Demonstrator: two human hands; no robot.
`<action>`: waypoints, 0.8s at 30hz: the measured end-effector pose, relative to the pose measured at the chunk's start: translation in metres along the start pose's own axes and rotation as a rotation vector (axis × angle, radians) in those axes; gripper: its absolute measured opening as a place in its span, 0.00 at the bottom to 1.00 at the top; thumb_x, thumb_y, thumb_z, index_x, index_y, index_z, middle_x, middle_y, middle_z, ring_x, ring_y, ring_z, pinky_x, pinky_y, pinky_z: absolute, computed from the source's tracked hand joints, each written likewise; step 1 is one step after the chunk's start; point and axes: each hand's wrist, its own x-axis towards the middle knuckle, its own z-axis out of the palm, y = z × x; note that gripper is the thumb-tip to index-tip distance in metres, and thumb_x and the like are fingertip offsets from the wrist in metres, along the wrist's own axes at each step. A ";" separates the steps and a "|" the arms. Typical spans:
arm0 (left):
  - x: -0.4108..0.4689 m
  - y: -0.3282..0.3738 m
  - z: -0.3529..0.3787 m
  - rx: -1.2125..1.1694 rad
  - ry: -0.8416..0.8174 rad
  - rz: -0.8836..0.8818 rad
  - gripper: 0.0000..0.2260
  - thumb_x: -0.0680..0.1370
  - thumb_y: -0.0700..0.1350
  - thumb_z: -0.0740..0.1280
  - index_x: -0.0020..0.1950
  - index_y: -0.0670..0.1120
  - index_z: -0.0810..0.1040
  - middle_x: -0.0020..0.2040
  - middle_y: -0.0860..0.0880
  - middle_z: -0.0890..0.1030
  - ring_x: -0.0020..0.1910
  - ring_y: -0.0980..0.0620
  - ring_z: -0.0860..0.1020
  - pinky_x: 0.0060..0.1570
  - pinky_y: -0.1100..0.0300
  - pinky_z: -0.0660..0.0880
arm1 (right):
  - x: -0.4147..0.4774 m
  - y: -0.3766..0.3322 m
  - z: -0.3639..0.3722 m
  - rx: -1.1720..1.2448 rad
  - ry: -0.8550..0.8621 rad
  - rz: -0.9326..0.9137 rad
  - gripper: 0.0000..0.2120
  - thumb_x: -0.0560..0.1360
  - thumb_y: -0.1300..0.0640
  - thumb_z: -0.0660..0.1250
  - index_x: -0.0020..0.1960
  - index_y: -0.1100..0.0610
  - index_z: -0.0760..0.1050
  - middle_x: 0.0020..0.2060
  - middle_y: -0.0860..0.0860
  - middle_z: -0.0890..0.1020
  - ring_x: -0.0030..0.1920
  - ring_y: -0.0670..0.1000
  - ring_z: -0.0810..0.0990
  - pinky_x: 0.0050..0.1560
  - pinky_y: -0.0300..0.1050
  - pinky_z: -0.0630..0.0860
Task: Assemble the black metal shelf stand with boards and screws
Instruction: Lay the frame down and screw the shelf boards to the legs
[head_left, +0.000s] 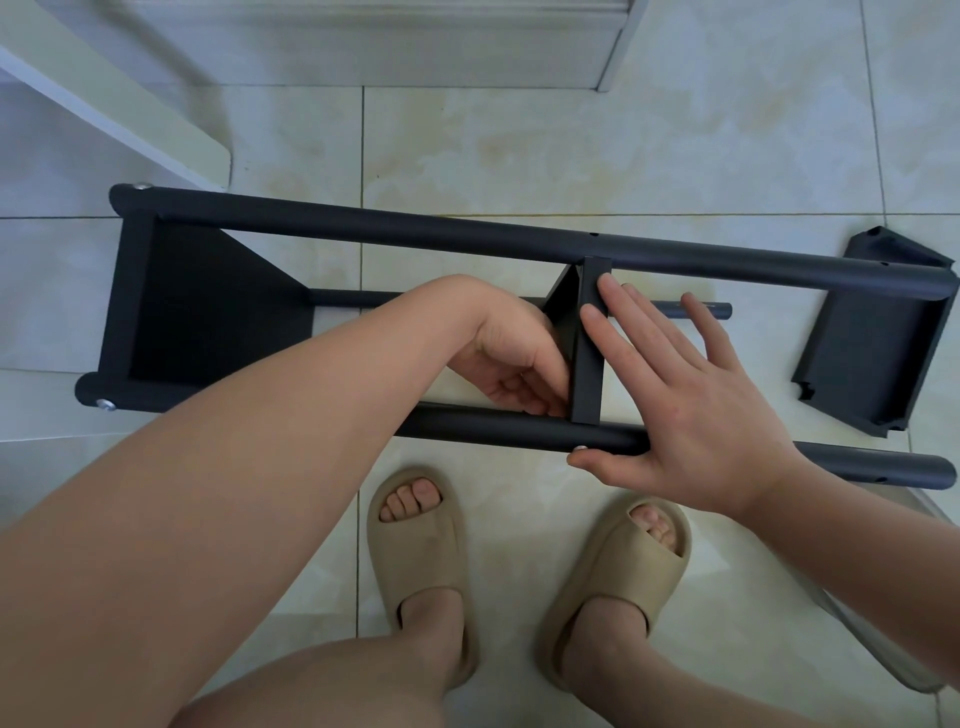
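Observation:
The black metal shelf stand lies on its side on the tiled floor, its tubes running left to right. One black board is fixed at the left end, with silver screws at its corners. A second board stands between the tubes at the middle. My left hand reaches inside the frame, fingers curled against the left face of this board. My right hand lies flat with straight fingers against the board's right side, thumb under the near tube.
A loose black board lies on the floor at the right, past the tube ends. A white furniture edge slants in at the upper left. My feet in beige slippers stand just in front of the frame.

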 end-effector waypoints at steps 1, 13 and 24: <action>0.001 0.000 0.001 0.005 0.005 -0.001 0.05 0.78 0.38 0.69 0.44 0.45 0.82 0.38 0.50 0.82 0.35 0.56 0.77 0.35 0.67 0.72 | 0.000 0.000 0.000 -0.001 -0.001 0.000 0.48 0.74 0.26 0.56 0.81 0.60 0.58 0.81 0.56 0.55 0.80 0.54 0.57 0.76 0.67 0.55; 0.002 0.004 0.002 -0.033 0.017 0.019 0.05 0.77 0.33 0.68 0.46 0.40 0.82 0.37 0.47 0.81 0.36 0.54 0.78 0.44 0.63 0.75 | 0.000 0.000 -0.001 -0.002 -0.005 -0.001 0.48 0.73 0.26 0.58 0.81 0.59 0.58 0.81 0.56 0.55 0.80 0.55 0.58 0.76 0.67 0.56; 0.002 0.000 0.001 -0.076 0.010 0.029 0.06 0.78 0.33 0.67 0.47 0.42 0.82 0.39 0.47 0.83 0.37 0.54 0.80 0.40 0.64 0.78 | 0.000 -0.001 -0.001 0.001 -0.002 -0.007 0.48 0.74 0.27 0.58 0.80 0.60 0.59 0.81 0.57 0.56 0.80 0.55 0.59 0.76 0.67 0.56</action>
